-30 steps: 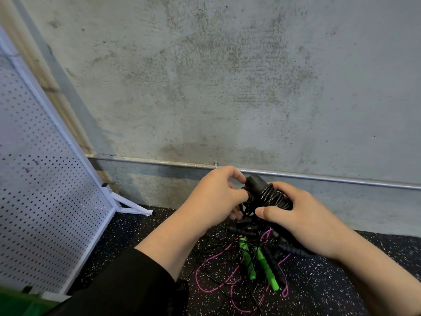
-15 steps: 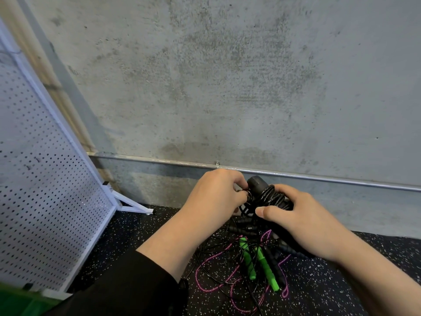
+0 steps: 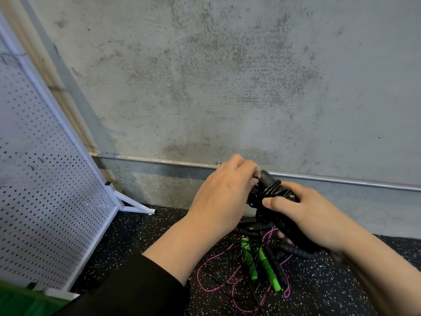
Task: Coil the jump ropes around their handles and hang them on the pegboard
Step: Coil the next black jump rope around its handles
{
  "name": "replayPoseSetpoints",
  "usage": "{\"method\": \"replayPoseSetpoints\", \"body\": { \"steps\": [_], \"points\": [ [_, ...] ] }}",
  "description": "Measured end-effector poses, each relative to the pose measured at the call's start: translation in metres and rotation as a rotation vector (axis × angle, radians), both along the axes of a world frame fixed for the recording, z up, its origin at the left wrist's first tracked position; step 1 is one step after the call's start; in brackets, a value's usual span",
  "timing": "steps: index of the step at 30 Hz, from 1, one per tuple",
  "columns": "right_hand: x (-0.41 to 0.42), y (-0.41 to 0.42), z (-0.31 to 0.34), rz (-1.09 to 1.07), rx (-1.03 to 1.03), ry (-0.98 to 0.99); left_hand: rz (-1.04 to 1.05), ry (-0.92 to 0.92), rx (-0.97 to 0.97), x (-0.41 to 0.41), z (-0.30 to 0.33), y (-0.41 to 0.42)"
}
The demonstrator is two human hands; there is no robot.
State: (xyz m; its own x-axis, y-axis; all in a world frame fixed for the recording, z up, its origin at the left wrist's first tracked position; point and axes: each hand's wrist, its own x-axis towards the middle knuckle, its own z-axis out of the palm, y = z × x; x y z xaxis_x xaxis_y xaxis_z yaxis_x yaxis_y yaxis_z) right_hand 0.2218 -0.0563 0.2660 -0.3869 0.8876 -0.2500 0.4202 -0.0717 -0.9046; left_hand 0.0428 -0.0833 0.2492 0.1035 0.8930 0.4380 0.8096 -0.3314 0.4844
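The black jump rope is held in the air in front of the concrete wall, just above the floor where it meets the wall's foot. Its thin black cord is wound in several turns around the paired black handles, whose rounded top end sticks up between the two hands. The right hand wraps its fingers around the lower part of the bundle, with the thumb lying across the wound cord. The left hand has its fingers curled at the top of the bundle, pinching the cord right beside the handle end; the fingertips themselves are hidden behind the hand. A black sleeve covers the left forearm.

Directly below the hands, on the speckled black floor, lies a tangled heap of other ropes: two green handles lying side by side, loops of pink cord, loose black cord and ribbed black handles. To the left, the white pegboard stands on the floor on a white foot, leaning across the left edge of the view. A metal pipe runs along the wall low down, behind the hands. A green object shows at the bottom left corner.
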Motion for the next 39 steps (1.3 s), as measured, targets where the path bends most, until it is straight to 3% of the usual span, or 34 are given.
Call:
{"method": "replayPoseSetpoints", "body": {
  "steps": [6, 11, 13, 18, 21, 24, 28, 31, 36, 39],
  "points": [
    [-0.009, -0.004, -0.008, 0.046, 0.066, -0.070, -0.118, -0.110, 0.054, -0.003, -0.001, -0.003],
    [-0.005, -0.004, -0.011, 0.148, 0.175, -0.224, -0.104, -0.140, -0.124, -0.009, -0.005, 0.009],
    [-0.005, -0.004, -0.017, 0.106, 0.113, -0.140, -0.042, -0.263, -0.187, -0.008, -0.006, 0.012],
    [-0.002, 0.003, -0.024, -0.074, 0.171, -0.050, 0.248, -0.925, -0.120, -0.008, -0.004, 0.013],
    [-0.006, 0.004, -0.031, -0.069, 0.232, -0.104, 0.269, -1.147, -0.515, -0.006, -0.014, 0.012],
    [-0.017, 0.000, -0.034, 0.048, 0.228, -0.121, 0.112, -1.235, -0.714, 0.000, -0.025, 0.009],
    [-0.029, 0.001, -0.038, -0.028, 0.217, 0.025, 0.192, -1.263, -0.642, -0.013, -0.032, 0.011],
    [-0.036, 0.003, -0.042, -0.114, 0.157, 0.090, 0.216, -1.340, -0.644, -0.025, -0.034, 0.011],
    [-0.049, -0.006, -0.042, 0.029, -0.285, 0.319, 0.173, -1.377, -0.688, -0.032, -0.035, 0.007],
    [-0.055, -0.009, -0.047, 0.020, -0.355, 0.420, 0.160, -1.393, -0.652, -0.035, -0.035, 0.001]
  ]
}}
